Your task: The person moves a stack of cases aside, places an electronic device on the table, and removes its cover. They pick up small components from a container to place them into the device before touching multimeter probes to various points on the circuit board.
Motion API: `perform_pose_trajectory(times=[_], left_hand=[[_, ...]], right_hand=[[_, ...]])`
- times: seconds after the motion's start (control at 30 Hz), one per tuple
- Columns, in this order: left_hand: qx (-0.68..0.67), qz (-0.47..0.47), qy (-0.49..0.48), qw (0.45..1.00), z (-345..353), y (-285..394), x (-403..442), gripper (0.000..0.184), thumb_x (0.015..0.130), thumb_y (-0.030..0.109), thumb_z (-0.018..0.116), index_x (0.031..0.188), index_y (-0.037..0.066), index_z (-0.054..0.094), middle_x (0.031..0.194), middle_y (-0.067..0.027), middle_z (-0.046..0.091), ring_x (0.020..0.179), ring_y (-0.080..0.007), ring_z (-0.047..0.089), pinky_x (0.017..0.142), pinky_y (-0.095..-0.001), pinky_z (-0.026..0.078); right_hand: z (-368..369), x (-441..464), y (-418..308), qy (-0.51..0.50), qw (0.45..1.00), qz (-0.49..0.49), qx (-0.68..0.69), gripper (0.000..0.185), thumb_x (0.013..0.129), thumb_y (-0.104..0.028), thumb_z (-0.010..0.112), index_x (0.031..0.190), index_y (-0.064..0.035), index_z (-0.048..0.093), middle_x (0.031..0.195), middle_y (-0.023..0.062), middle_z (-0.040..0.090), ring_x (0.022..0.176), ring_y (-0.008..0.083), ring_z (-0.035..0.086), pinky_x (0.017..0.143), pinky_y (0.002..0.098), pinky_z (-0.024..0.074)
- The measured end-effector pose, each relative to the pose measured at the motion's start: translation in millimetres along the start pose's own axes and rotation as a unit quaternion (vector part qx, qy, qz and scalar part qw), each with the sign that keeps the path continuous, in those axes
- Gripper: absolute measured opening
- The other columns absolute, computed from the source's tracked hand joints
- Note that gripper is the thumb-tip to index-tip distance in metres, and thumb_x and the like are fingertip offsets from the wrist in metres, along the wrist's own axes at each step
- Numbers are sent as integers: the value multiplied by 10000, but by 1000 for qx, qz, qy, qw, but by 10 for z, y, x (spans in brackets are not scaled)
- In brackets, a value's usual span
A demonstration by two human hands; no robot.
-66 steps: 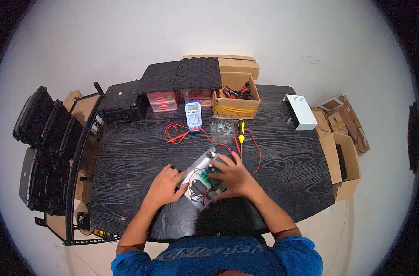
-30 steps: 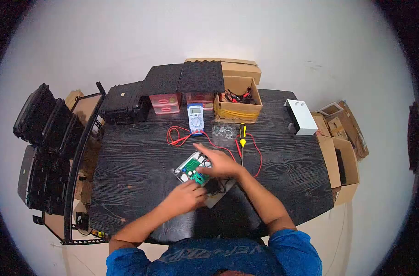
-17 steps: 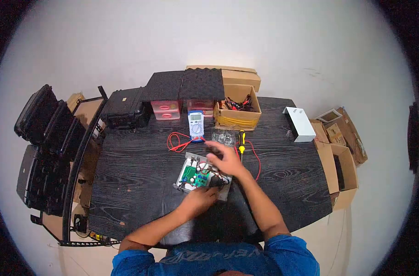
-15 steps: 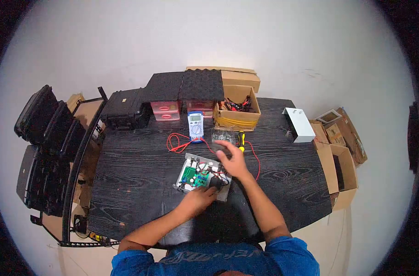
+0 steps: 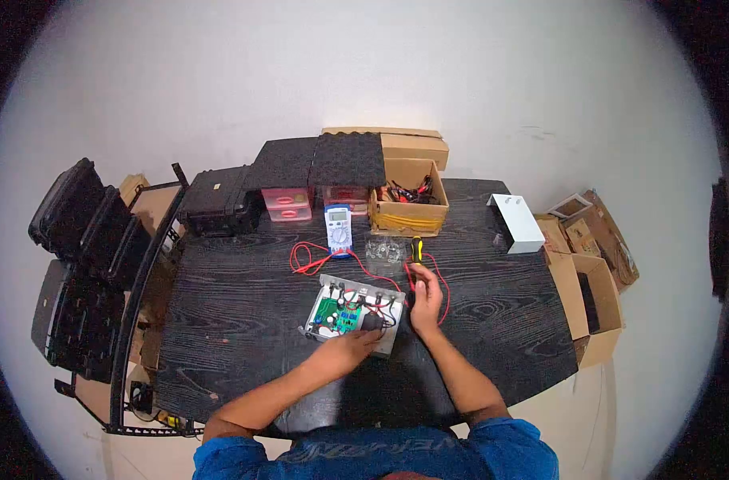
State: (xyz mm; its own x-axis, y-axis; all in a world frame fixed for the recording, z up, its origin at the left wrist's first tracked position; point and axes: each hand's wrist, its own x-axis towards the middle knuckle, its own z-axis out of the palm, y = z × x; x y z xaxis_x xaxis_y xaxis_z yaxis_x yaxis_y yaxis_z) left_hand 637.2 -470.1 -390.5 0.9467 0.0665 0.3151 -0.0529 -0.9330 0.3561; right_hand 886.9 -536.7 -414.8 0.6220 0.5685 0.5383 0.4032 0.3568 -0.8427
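An opened metal chassis with a green circuit board, wires and a black component lies in front of me on the dark table. My left hand rests at its near edge, fingertips by the black component; whether they grip anything is unclear. To the right of the chassis is my right hand, its fingers pointing away from me, near the yellow and black screwdriver. The fingers hide the screwdriver's lower part. A blue and white multimeter with red leads stands beyond the chassis.
A clear bag of small parts lies beside the multimeter. Behind are an open cardboard box with cables, pink drawers and a black case. A white metal cover is at the right of the table.
The chassis has turned on the table and now lies nearly square to me. My right hand has moved off it to the right side, toward the screwdriver. My left hand has shifted to its near edge.
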Motion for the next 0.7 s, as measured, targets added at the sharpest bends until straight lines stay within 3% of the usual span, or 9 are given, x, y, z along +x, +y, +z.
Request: perform_pose_trajectory(times=[0.1,0.13,0.17,0.23,0.33,0.4,0.5,0.63,0.7], left_hand=[[-87,-71,-34,993,-394,2,28,326,975,96,619,1284,-7,631,1433,-152,611,1146,-362,678,915,-475,580],[-107,-92,-42,989,-729,125,119,332,968,84,634,1288,-3,631,1430,-157,614,1157,-370,674,921,-483,576],[-126,-112,-51,984,-984,232,192,340,960,73,649,1292,1,632,1426,-161,618,1169,-377,670,927,-490,573],[-193,-105,32,975,-1161,305,253,383,942,59,693,1318,12,637,1439,-154,623,1263,-371,644,1014,-456,552],[-212,-72,98,970,-1213,286,296,381,939,65,713,1312,17,656,1451,-155,623,1299,-356,635,1059,-424,531],[-224,-69,130,963,-1103,219,278,353,936,69,729,1282,18,684,1445,-164,631,1302,-340,641,1068,-405,522],[-235,-67,174,954,-943,154,255,312,940,79,739,1243,11,709,1439,-175,637,1290,-322,652,1069,-390,515],[-240,-71,219,943,-777,62,226,277,953,101,741,1207,-5,720,1424,-186,644,1268,-317,662,1063,-390,514],[-235,-66,235,941,-751,26,210,272,958,113,742,1201,-8,721,1413,-193,650,1266,-319,663,1062,-396,515]], right_hand=[[128,-66,-159,84,984,-156,-3,553,1118,-367,442,1505,27,411,1570,201,455,1425,291,477,1146,432,406],[180,-151,-168,76,990,-122,4,769,1079,-565,429,1570,13,302,1623,221,359,1466,316,417,1164,465,380],[238,-248,-159,44,987,-156,12,818,1048,-575,479,1566,31,297,1614,232,363,1456,336,419,1162,468,372],[368,-446,-159,-18,974,-223,28,924,986,-597,580,1559,66,287,1596,256,373,1436,376,422,1157,474,357],[495,-741,-375,-182,971,-156,0,933,932,-469,734,1554,57,280,1566,313,374,1405,460,457,1138,535,400],[557,-720,-284,-181,956,-221,-68,912,911,-356,778,1552,53,273,1549,342,370,1370,510,483,1128,553,423],[579,-728,-249,-191,940,-250,-128,858,923,-248,769,1545,56,263,1531,378,360,1330,557,506,1106,550,461],[573,-771,-81,-216,945,-196,-150,747,990,-203,696,1535,63,259,1509,385,375,1288,576,534,1041,531,523],[580,-767,-75,-192,934,-250,-169,758,991,-177,690,1543,66,230,1507,385,383,1285,579,534,1043,543,520]])
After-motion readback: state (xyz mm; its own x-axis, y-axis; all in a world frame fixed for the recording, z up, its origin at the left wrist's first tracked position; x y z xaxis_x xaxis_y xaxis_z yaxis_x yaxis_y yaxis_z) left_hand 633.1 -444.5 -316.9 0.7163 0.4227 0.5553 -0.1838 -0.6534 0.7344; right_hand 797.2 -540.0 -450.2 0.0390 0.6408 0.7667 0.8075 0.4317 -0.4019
